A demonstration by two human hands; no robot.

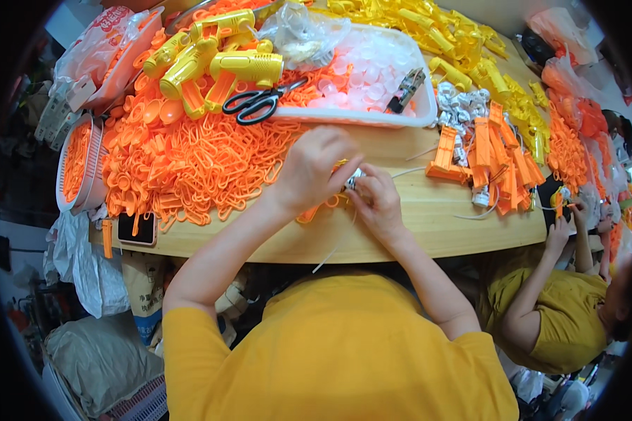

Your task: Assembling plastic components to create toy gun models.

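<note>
Over the table's front middle, my right hand [378, 203] pinches a small silver part [354, 179] between thumb and fingers. Close on its left is my left hand [317, 165], bent at the wrist, its fingertips smeared by motion; whether they grip anything is unclear. An orange plastic piece [324, 206] shows under the left hand, partly hidden by it. A thin whitish tube or wire [338, 247] hangs down between the hands toward the table's front edge.
Orange plastic clips [203, 158] are heaped at left, beside a phone [137, 229]. Black-handled scissors [254, 105] lie by a white tray [358, 118] of clear cups. Orange parts with silver pieces [484, 151] lie right; yellow shells [221, 67] behind. A co-worker [558, 316] sits at right.
</note>
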